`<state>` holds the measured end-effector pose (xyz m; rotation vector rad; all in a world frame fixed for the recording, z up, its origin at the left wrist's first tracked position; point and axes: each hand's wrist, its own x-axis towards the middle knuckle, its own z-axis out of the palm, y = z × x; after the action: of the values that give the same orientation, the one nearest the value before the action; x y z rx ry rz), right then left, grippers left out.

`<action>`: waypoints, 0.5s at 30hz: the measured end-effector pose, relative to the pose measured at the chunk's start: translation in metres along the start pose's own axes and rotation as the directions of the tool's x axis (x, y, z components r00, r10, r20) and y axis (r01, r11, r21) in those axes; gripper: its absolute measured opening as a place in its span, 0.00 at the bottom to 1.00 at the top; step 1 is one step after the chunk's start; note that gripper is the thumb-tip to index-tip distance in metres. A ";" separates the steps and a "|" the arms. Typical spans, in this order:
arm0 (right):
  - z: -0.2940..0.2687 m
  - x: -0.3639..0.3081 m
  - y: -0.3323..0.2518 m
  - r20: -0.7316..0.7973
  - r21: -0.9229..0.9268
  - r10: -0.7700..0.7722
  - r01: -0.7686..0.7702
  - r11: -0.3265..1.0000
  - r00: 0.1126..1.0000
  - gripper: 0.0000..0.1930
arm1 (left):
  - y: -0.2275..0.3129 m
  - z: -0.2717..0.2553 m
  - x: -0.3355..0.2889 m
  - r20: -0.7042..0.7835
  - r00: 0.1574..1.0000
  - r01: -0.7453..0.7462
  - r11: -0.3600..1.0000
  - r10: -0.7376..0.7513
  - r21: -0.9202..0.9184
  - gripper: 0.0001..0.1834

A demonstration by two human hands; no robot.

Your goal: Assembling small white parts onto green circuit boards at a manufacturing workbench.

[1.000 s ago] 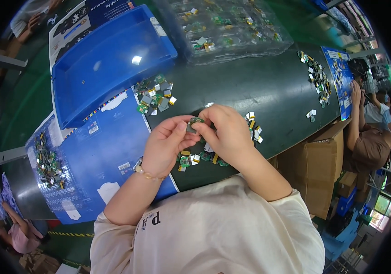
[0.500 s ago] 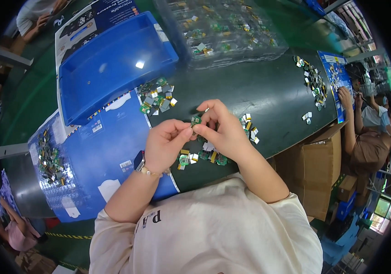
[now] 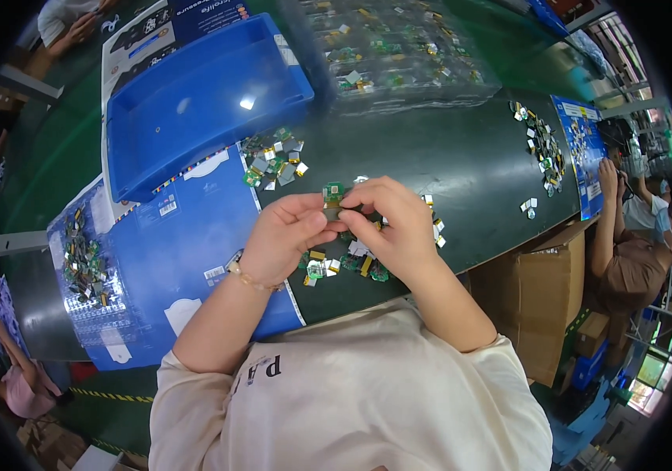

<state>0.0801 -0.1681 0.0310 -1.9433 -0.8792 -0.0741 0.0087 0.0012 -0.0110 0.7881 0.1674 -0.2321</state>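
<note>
Pinched between both hands over the near part of the table is a small green circuit board with an amber strip and a grey part below it. My left hand grips it from the left, thumb and fingers closed. From the right, the thumb and fingertips of my right hand close on its lower part, partly hiding it. Right under the hands lies a loose pile of similar boards with silver and amber parts. Another pile of boards sits just beyond my left hand, and several boards lie right of my right hand.
A blue plastic bin stands at the back left on blue printed card. Stacked clear trays hold boards at the back. A clear blister tray lies at left. At right are a cardboard box and a co-worker's hands.
The board between my hands has turned more upright, showing its green face and amber strip. My right hand's raised fingers have folded down onto it.
</note>
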 end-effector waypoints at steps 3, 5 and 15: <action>0.002 0.000 0.001 -0.056 -0.089 -0.023 0.018 0.996 0.998 0.08 | 0.000 0.004 -0.002 -0.034 0.999 -0.003 0.998 0.005 0.055 0.14; -0.001 0.003 0.002 -0.042 -0.135 -0.074 0.068 0.989 0.996 0.08 | 0.002 0.007 -0.004 -0.056 0.998 0.004 0.995 0.002 0.104 0.14; 0.002 0.006 0.014 0.017 -0.190 -0.149 0.150 0.970 0.989 0.08 | 0.000 0.008 -0.002 -0.175 0.983 -0.012 0.964 0.060 0.265 0.08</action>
<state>0.0917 -0.1667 0.0218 -2.0503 -1.0520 -0.2534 0.0072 -0.0047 -0.0048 1.0771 0.2987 -0.1488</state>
